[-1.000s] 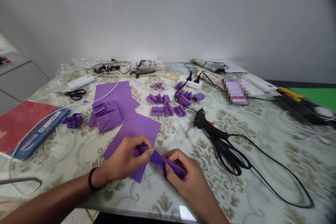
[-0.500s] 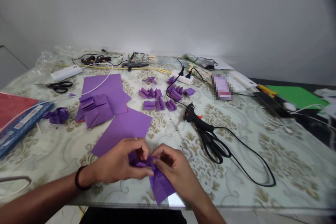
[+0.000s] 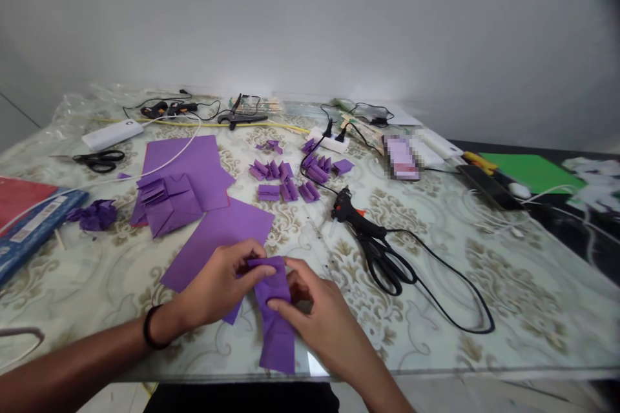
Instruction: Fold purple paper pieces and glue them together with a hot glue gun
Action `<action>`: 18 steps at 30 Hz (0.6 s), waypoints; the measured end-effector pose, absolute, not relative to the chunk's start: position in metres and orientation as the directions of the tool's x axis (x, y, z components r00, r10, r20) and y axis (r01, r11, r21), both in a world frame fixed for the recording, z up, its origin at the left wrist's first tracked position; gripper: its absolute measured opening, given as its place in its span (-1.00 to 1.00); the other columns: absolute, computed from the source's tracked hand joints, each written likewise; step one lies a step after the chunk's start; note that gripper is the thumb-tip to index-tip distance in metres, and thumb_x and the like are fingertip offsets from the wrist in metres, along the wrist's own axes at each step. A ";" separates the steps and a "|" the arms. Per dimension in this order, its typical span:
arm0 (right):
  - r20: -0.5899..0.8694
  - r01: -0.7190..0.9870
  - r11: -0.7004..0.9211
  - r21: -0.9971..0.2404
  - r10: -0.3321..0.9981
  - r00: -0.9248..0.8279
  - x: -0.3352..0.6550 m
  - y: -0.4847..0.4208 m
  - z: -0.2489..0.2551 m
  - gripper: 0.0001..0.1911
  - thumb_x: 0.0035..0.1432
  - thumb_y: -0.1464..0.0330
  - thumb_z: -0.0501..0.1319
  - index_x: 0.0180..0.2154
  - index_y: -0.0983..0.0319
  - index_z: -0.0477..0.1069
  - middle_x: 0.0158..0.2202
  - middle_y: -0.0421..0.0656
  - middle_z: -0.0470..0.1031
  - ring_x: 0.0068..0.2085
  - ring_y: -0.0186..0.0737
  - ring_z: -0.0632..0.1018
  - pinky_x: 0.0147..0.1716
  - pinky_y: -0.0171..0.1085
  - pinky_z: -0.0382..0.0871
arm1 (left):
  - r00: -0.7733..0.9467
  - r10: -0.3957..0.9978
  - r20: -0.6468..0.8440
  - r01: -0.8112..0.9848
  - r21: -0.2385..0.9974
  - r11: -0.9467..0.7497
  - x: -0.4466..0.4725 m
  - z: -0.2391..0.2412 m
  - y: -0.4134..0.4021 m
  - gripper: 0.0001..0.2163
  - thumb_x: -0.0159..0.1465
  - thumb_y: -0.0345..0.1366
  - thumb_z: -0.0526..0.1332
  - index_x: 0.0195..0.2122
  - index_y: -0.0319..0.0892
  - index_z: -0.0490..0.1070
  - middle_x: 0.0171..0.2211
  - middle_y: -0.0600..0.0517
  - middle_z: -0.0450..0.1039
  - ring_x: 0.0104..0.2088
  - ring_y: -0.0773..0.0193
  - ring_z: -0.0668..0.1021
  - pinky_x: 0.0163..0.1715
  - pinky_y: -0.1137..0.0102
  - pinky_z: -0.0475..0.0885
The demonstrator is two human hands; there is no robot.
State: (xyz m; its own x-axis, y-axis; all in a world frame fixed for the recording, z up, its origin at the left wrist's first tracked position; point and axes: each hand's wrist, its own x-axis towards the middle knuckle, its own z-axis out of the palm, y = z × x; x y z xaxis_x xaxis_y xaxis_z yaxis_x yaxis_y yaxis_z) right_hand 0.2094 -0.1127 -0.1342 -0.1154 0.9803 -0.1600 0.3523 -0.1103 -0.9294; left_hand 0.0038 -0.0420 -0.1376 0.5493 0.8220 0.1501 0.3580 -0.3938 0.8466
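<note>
Both hands work a folded strip of purple paper [image 3: 276,329] at the near edge of the table. My left hand [image 3: 220,287] pinches the strip's top end with thumb and fingers closed on it. My right hand [image 3: 312,310] presses its fingers onto the strip's middle fold from the right. Under the left hand lies a flat purple sheet [image 3: 217,235]. Further back sit a partly folded purple sheet [image 3: 167,197] and several small folded purple pieces [image 3: 285,181].
Black scissors [image 3: 385,261] and a black glue gun [image 3: 351,213] with a looping cord lie right of my hands. Crumpled purple paper [image 3: 94,214], a red and blue paper pack [image 3: 29,219], a second pair of scissors [image 3: 97,159], a power strip [image 3: 329,142] and green paper [image 3: 530,171] lie around.
The strip was bunched between both hands; now it hangs straightened, pointing toward me, with the right fingers laid across it. The view has shifted slightly right.
</note>
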 end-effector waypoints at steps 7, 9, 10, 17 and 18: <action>-0.007 0.492 0.005 -0.871 1.000 -0.021 0.220 -0.105 -0.151 -0.58 0.32 0.41 0.25 0.18 0.16 0.34 -0.12 -0.13 0.62 -0.25 -0.16 0.69 -0.19 -0.18 0.59 | 0.690 0.661 0.294 0.407 0.597 -0.691 0.018 -0.145 -0.052 -0.86 0.44 -0.31 0.30 0.01 -0.11 0.50 0.12 -0.16 0.53 0.17 -0.12 0.53 0.22 -0.09 0.41; 0.033 0.560 0.059 -0.827 0.998 -0.057 0.224 -0.105 -0.149 -0.67 0.35 0.43 0.20 0.13 0.16 0.40 -0.09 -0.09 0.64 -0.17 -0.12 0.69 -0.09 -0.13 0.60 | 0.755 0.595 0.275 0.381 0.555 -0.740 0.021 -0.149 -0.056 -0.79 0.42 -0.35 0.32 0.06 -0.11 0.50 0.14 -0.16 0.53 0.20 -0.12 0.53 0.24 -0.09 0.42; 0.054 0.589 0.094 -0.803 0.995 -0.085 0.229 -0.104 -0.146 -0.69 0.37 0.42 0.18 0.11 0.14 0.44 -0.06 -0.08 0.65 -0.12 -0.11 0.69 -0.04 -0.12 0.60 | 0.770 0.579 0.267 0.376 0.544 -0.751 0.022 -0.151 -0.057 -0.73 0.41 -0.37 0.32 0.12 -0.13 0.49 0.17 -0.18 0.52 0.23 -0.13 0.51 0.26 -0.10 0.42; 0.259 0.837 0.058 -0.544 0.961 0.102 0.331 -0.061 -0.127 -0.58 0.40 0.25 0.14 0.20 0.26 0.43 0.25 0.24 0.39 0.34 0.30 0.42 0.36 0.29 0.27 | 0.847 0.493 0.200 0.399 0.375 -0.837 0.018 -0.157 -0.055 -0.67 0.48 -0.36 0.23 0.24 -0.06 0.53 0.33 -0.25 0.42 0.40 -0.16 0.42 0.38 -0.14 0.33; 0.260 0.862 0.029 -0.507 0.958 0.120 0.344 -0.052 -0.129 -0.54 0.34 0.25 0.19 0.20 0.27 0.42 0.27 0.26 0.37 0.37 0.36 0.38 0.38 0.33 0.22 | 0.855 0.482 0.193 0.393 0.365 -0.844 0.017 -0.157 -0.054 -0.66 0.49 -0.35 0.22 0.26 -0.04 0.53 0.36 -0.25 0.40 0.43 -0.16 0.39 0.39 -0.14 0.31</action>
State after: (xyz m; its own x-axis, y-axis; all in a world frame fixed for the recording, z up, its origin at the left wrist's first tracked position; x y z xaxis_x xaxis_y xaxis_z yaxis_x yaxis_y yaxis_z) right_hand 0.3443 -0.0524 -0.1293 0.1205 0.9580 0.2601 0.8616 0.0293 -0.5068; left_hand 0.0171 -0.0544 -0.1568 0.8549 0.4816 0.1927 0.3933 -0.8440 0.3646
